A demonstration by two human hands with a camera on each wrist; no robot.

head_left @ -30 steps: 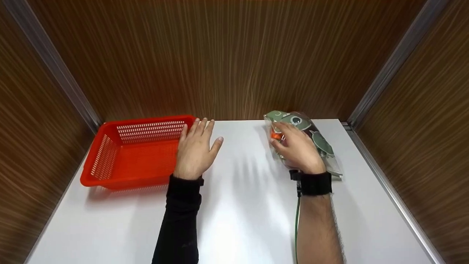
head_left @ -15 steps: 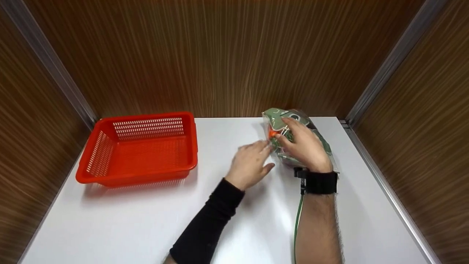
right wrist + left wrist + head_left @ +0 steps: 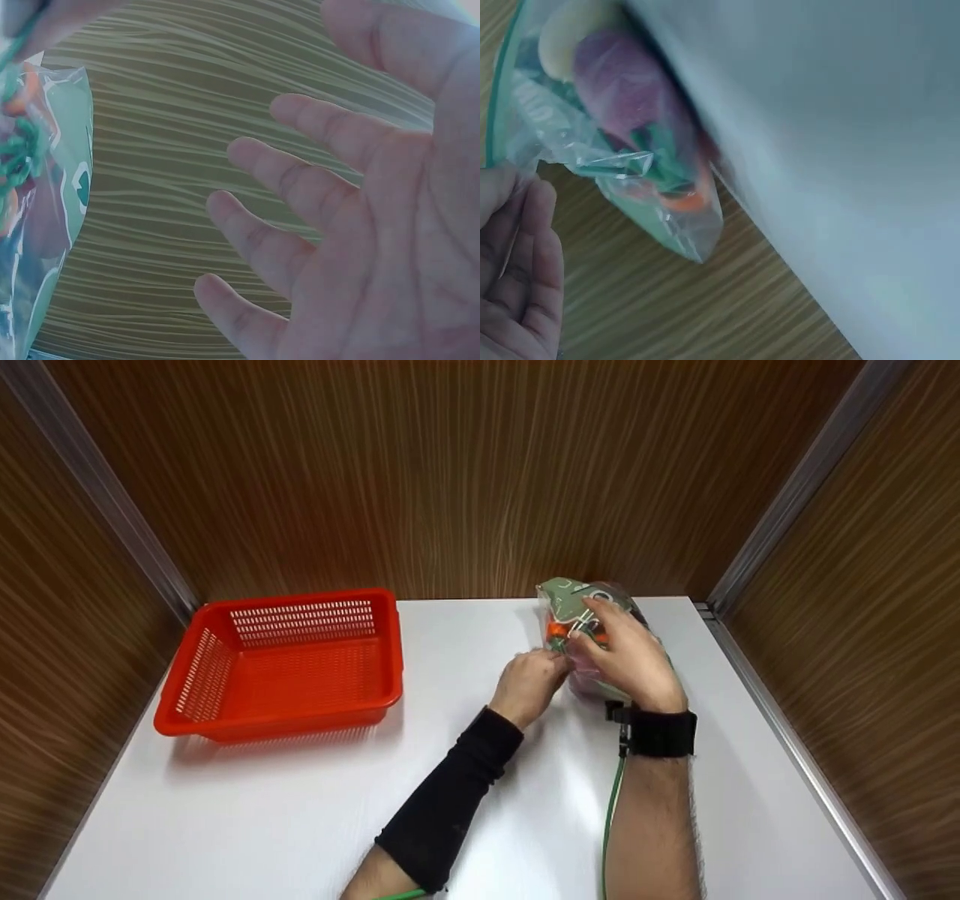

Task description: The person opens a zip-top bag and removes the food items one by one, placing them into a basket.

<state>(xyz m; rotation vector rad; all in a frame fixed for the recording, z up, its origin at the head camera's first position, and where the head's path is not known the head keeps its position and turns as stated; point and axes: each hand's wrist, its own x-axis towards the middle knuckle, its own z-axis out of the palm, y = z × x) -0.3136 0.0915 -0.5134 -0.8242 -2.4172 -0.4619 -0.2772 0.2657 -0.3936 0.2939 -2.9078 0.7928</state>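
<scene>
A clear zip bag [image 3: 561, 594] with a green printed cartoon pattern lies at the back right of the table. Through its film in the left wrist view show a purple piece [image 3: 626, 82] with a green top, a pale round piece [image 3: 562, 37] and something orange [image 3: 686, 199]. My left hand [image 3: 529, 682] pinches the bag's edge between thumb and fingers near the green strip [image 3: 496, 97]. Over the bag in the head view is my right hand [image 3: 634, 660], its fingers spread; the right wrist view shows its palm [image 3: 375, 247] holding nothing, beside the bag.
A red plastic basket [image 3: 281, 727] with slotted walls stands at the left of the white table [image 3: 247, 817]. Wood-grain panels [image 3: 465, 472] enclose the back and both sides. A green cable [image 3: 611, 810] runs along the right forearm.
My left hand has moved right from the basket's edge to the bag and now pinches its edge. The bag is partly lifted and tilted. The right hand has shifted slightly right, still spread.
</scene>
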